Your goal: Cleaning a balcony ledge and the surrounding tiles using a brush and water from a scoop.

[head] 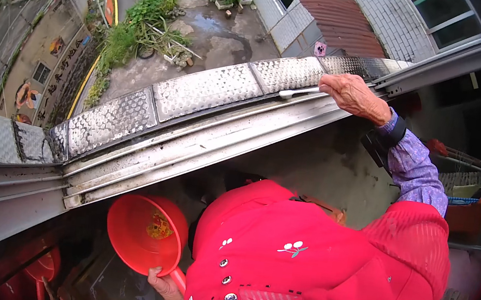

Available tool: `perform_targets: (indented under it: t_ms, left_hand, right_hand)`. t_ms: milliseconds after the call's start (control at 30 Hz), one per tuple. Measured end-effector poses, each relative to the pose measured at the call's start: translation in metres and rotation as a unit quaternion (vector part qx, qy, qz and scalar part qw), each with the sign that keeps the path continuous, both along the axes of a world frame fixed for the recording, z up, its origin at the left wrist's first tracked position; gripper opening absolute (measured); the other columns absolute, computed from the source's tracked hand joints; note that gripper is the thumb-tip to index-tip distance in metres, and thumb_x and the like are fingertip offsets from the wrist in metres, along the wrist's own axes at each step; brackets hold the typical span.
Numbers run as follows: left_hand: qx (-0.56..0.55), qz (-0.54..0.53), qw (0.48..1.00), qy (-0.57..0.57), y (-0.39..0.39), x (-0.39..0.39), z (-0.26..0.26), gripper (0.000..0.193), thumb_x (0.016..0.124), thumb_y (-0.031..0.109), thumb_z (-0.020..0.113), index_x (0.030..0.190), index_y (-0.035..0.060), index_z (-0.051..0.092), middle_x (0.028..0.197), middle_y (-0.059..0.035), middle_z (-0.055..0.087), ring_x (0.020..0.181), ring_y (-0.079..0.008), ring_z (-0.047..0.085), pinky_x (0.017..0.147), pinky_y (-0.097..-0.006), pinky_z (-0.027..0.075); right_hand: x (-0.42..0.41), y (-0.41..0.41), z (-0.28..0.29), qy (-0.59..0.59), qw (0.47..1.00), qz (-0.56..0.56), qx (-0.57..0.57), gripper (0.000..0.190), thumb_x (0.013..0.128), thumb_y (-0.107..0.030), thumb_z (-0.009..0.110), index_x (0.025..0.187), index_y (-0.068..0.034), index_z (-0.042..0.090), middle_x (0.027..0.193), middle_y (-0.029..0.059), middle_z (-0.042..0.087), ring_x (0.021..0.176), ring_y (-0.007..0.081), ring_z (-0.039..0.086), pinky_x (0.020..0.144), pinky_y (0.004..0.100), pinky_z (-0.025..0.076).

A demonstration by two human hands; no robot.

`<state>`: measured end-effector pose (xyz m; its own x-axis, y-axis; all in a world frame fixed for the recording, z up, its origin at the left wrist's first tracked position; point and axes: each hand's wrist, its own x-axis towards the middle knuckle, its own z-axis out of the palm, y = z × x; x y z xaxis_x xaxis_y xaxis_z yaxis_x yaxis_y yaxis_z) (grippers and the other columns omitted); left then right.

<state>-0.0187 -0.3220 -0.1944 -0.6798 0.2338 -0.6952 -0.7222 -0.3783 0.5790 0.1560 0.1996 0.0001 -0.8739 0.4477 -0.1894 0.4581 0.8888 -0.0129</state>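
Observation:
A small white brush [292, 94], its head pointing left, is gripped in my right hand [350, 96] at the outer edge of the metal window track [205, 138]. Low on the left, my left hand [164, 285] holds a red plastic dipper [143, 233] by its handle and rim. Inside the dipper a yellow and red printed pattern shows on the bottom. Dark grime and specks lie along the track, and stains mark the textured tile ledge [207, 91] just outside it.
Beyond the ledge, far below, are a concrete yard [222, 47] with plants, a road and a rusty corrugated roof [339, 19]. The window frame [443, 63] rises at the right. Another red dipper [43, 263] is at the lower left. An orange-brown container [466, 218] stands at the right.

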Motion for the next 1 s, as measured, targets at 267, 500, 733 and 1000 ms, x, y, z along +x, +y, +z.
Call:
perform_targets:
  t_ms: [267,500,733,1000]
  left_hand:
    - [-0.072,-0.123,0.933,0.331,-0.043,0.01,-0.054,0.014,0.079,0.01,0.048,0.091,0.0048,0.048,0.122,-0.016,0.041,0.105,-0.0262,0.045,0.09,-0.0418,0.04]
    - [-0.091,-0.167,0.871,0.453,-0.008,0.018,-0.027,0.022,0.078,0.006,0.048,0.1,0.0064,0.044,0.122,-0.0194,0.038,0.108,-0.0318,0.044,0.085,-0.0445,0.045]
    - [-0.109,-0.094,0.971,0.19,0.044,0.05,0.024,0.064,0.062,0.016,0.053,0.123,0.0055,0.039,0.12,-0.0105,0.047,0.106,-0.0302,0.045,0.092,-0.0479,0.037]
    - [-0.12,0.045,0.99,0.055,0.053,0.091,0.079,0.046,0.061,0.014,0.052,0.105,0.0027,0.046,0.108,-0.0109,0.05,0.101,-0.027,0.049,0.091,-0.0422,0.04]
  right_hand:
    - [0.014,-0.015,-0.004,0.005,0.994,-0.001,0.106,0.02,0.086,-0.023,0.048,0.077,-0.006,0.049,0.07,0.0105,0.056,0.069,0.0304,0.058,0.059,0.0394,0.045]
    - [-0.063,-0.06,-0.039,0.104,0.975,0.168,0.099,0.012,0.071,-0.014,0.054,0.077,-0.007,0.046,0.066,0.0064,0.05,0.066,0.0223,0.058,0.055,0.0337,0.045]
    - [0.021,-0.017,0.006,0.132,0.99,0.029,0.041,0.032,0.073,-0.003,0.051,0.105,-0.007,0.051,0.079,0.0083,0.055,0.073,0.0262,0.058,0.061,0.0353,0.047]
    - [0.194,0.088,0.012,0.074,0.979,-0.16,0.098,0.015,0.081,-0.007,0.049,0.094,-0.008,0.056,0.077,0.0141,0.06,0.074,0.0342,0.058,0.061,0.0407,0.044]
